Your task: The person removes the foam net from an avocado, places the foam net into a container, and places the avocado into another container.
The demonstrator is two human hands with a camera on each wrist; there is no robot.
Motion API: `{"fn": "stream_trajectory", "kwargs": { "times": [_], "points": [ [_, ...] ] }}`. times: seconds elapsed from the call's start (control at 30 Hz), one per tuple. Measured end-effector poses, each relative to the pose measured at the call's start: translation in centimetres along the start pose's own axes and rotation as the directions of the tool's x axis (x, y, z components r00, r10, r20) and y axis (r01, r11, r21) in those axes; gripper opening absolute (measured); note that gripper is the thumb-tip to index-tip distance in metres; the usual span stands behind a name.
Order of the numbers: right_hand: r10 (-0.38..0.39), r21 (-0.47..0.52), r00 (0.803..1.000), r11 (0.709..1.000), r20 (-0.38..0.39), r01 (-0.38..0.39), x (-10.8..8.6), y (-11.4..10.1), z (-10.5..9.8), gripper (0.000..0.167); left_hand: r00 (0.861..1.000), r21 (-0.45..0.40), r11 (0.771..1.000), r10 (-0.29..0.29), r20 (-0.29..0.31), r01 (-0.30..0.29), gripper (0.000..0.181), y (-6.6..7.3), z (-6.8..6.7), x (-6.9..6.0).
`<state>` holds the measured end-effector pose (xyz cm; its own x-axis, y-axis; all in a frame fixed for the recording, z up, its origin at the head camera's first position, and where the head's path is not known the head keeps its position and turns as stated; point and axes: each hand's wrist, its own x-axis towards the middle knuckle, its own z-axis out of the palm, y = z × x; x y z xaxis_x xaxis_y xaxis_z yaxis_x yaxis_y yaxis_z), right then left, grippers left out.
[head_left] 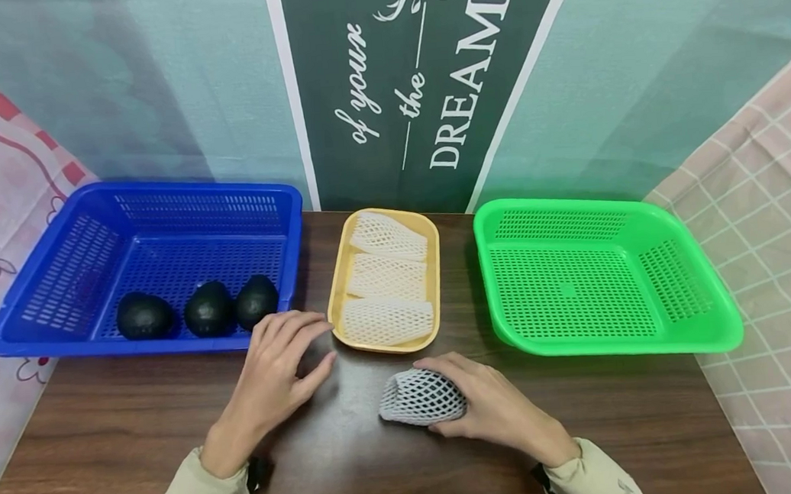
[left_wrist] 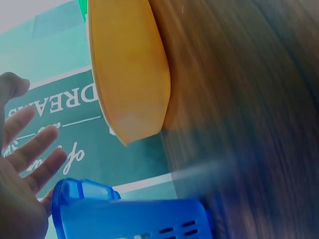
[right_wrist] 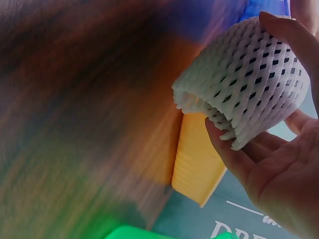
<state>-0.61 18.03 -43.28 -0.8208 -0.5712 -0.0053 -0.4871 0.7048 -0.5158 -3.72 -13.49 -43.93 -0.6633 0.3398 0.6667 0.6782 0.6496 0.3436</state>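
My right hand (head_left: pixel 489 401) grips a dark avocado wrapped in a white foam net sleeve (head_left: pixel 420 398), just above or on the table in front of the yellow tray. In the right wrist view, fingers and thumb curve round the netted avocado (right_wrist: pixel 249 74), and dark skin shows through the mesh. My left hand (head_left: pixel 270 378) hovers with loosely bent fingers between the blue basket and the yellow tray, holding nothing. The left wrist view shows this hand (left_wrist: pixel 25 169) with its fingers spread. Three bare dark avocados (head_left: pixel 208 309) lie along the near side of the blue basket (head_left: pixel 147 345).
The yellow tray (head_left: pixel 333 312) holds three flat white foam nets (head_left: pixel 388 320). At the right stands a green basket (head_left: pixel 571 288) with only its slatted floor showing. Behind is a cloth backdrop (head_left: pixel 219 83) with printed lettering. A wooden table (head_left: pixel 357 479) lies underneath.
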Motion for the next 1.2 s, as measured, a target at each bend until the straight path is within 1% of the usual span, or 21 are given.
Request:
{"fn": "stream_trajectory", "kwargs": {
  "times": [0.07, 0.13, 0.27, 0.37, 0.47, 0.6, 0.7, 0.8, 0.93, 1.07, 1.2],
  "points": [
    [0.010, 0.012, 1.000, 1.000, 0.014, -0.011, 0.1, 0.0, 0.4, 0.081, 1.000, -0.004, 1.000, 0.013, 0.003, -0.013, 0.043, 0.2, 0.2, 0.0],
    [0.018, 0.016, 0.999, 1.000, 0.027, -0.018, 0.1, 0.0, 0.7, 0.081, 0.999, -0.012, 1.000, 0.024, 0.021, -0.024, 0.041, 0.5, 0.4, -0.1],
    [0.020, 0.005, 0.999, 1.000, 0.034, -0.020, 0.2, 0.2, 1.1, 0.080, 0.995, -0.054, 0.998, 0.047, 0.088, -0.042, 0.034, 1.1, 0.9, -0.4],
    [0.023, 0.003, 0.999, 1.000, 0.039, -0.023, 0.2, 0.4, 1.4, 0.080, 0.989, -0.095, 0.994, 0.069, 0.134, -0.056, 0.026, 1.6, 1.4, -0.7],
    [0.031, 0.008, 0.998, 0.999, 0.050, -0.031, 0.3, 0.4, 1.6, 0.080, 0.981, -0.126, 0.990, 0.080, 0.178, -0.058, 0.020, 2.2, 1.8, -0.9],
    [0.041, 0.012, 0.998, 0.999, 0.053, -0.042, 0.3, 0.3, 1.9, 0.081, 0.967, -0.167, 0.984, 0.095, 0.234, -0.056, 0.022, 2.9, 2.4, -1.2],
    [0.048, 0.029, 0.998, 0.998, 0.037, -0.049, 0.3, 0.3, 2.0, 0.085, 0.959, -0.190, 0.980, 0.110, 0.261, -0.060, 0.022, 3.3, 2.9, -1.4],
    [0.057, 0.070, 0.998, 0.996, 0.021, -0.059, 0.3, 0.5, 2.1, 0.084, 0.953, -0.197, 0.978, 0.118, 0.278, -0.063, 0.021, 3.5, 3.4, -1.6],
    [0.049, 0.107, 0.999, 0.993, 0.020, -0.051, 0.4, 0.7, 2.1, 0.076, 0.950, -0.185, 0.981, 0.106, 0.294, -0.053, 0.025, 3.7, 3.8, -1.7],
    [0.025, 0.127, 0.999, 0.991, 0.030, -0.029, 0.4, 1.0, 2.0, 0.073, 0.950, -0.175, 0.984, 0.089, 0.300, -0.037, 0.027, 4.0, 4.0, -1.8],
    [0.017, 0.157, 0.999, 0.987, 0.045, -0.024, 0.4, 1.2, 1.8, 0.072, 0.953, -0.182, 0.983, 0.081, 0.291, -0.029, 0.023, 4.2, 4.1, -1.9]
  ]
}}
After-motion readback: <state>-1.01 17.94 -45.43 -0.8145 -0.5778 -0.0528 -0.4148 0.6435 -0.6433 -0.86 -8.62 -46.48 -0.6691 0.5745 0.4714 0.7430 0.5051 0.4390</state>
